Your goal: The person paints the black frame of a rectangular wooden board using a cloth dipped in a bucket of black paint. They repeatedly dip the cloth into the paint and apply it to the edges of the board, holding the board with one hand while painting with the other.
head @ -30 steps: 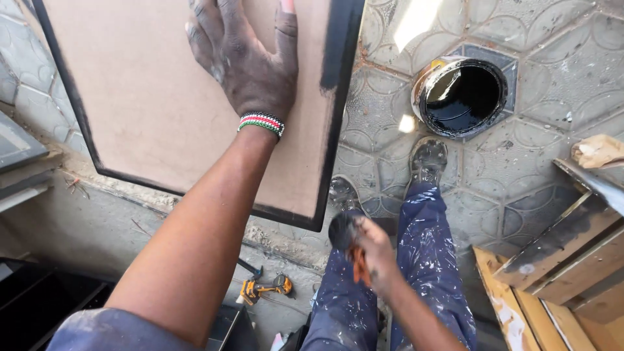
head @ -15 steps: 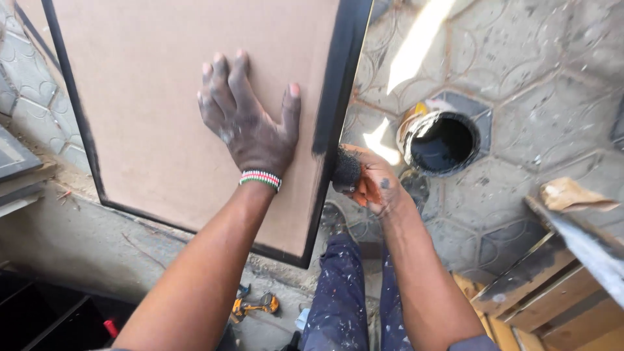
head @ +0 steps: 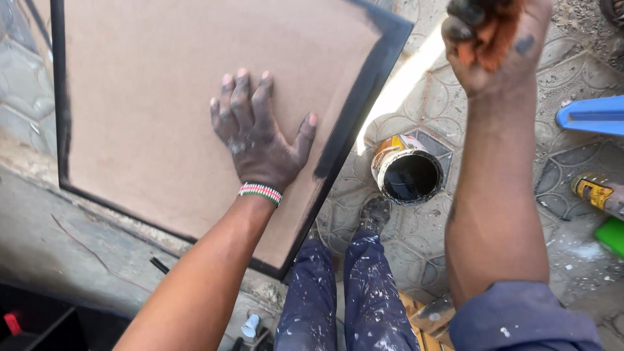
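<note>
Since half a second ago the right hand (head: 497,42) has lifted from beside the board's right edge up toward the top of the view, and the board (head: 162,123) now lies turned so its right edge slants further across the paving.

That right hand is curled shut around a small orange-brown wad smeared black, probably a sponge or rag; most of it is hidden inside the fist. The left hand (head: 257,133) lies flat and open on the bare brown face of the board, fingers spread, thumb pointing toward the black rim, holding nothing and only pressing. A beaded wristband (head: 260,192) sits on that wrist.

The board rests on the low concrete ledge (head: 71,240) at the left and overhangs the person's paint-spattered trousers (head: 338,292). It looks like thin pressed fibreboard: stiff, fairly light and broad, so apt to tip when held by one side. Its dark rim (head: 354,110) looks freshly coated and likely wet, so the dry brown middle or the underside is the safer place to take hold; a flat palm seems to steady it well.

Just beyond the rim, an open tin of black paint (head: 409,172) stands on the patterned paving (head: 552,149). Further right lie a blue plastic piece (head: 591,116) and a yellow power tool (head: 595,193).
</note>
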